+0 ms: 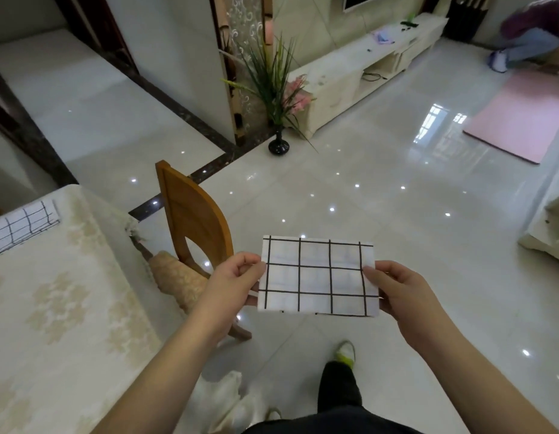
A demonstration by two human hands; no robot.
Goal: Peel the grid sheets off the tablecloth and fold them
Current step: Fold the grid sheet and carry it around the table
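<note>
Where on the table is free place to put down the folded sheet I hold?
The tablecloth lies bare from the other grid sheet at the far left down to the near edge. The right edge is tighter, with the chair beside it. Both hands, left hand and right hand, hold the folded sheet over the floor.

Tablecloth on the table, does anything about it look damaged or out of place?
Yes. The tablecloth looks frayed and ragged at its corner beside the wooden chair. A grid sheet lies on it at the far left edge.
</note>
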